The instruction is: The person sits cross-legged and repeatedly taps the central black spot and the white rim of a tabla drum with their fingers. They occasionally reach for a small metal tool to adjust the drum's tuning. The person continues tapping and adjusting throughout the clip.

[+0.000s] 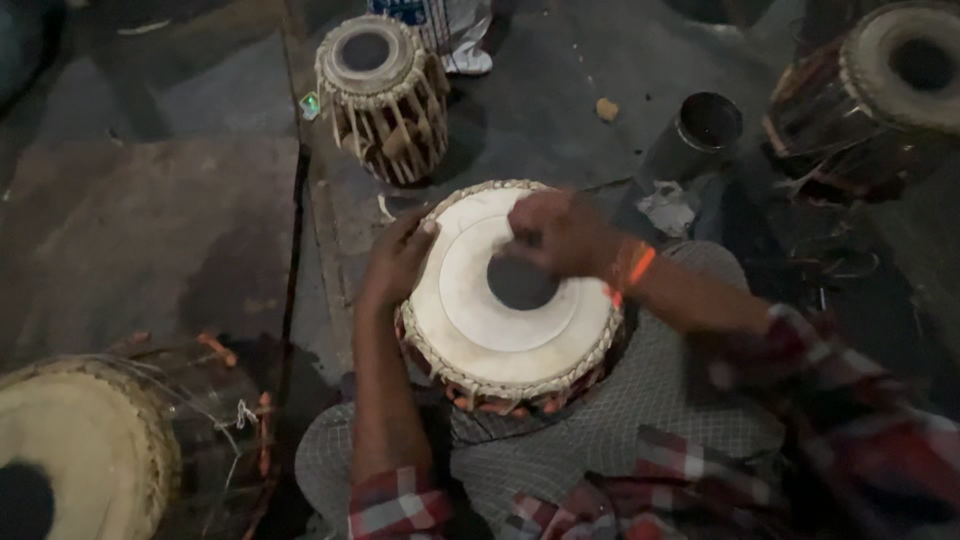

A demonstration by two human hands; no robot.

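A hand drum (pixel 480 330) with a pale skin head and a black round patch (pixel 522 285) in its middle rests in my lap, its rim laced with braided straps. My left hand (pixel 398 258) grips the drum's far left rim, fingers on the edge of the skin. My right hand (pixel 560 232) is bunched over the top of the black patch, fingers pressed down on it; I cannot tell whether it holds anything. Orange threads circle my right wrist (pixel 632 265).
Another small drum (pixel 385 95) stands on the floor beyond. A large drum (pixel 90 445) lies at lower left, one more drum (pixel 880 85) at upper right. A metal cup (pixel 700 130) and crumpled paper (pixel 668 208) lie right of my drum.
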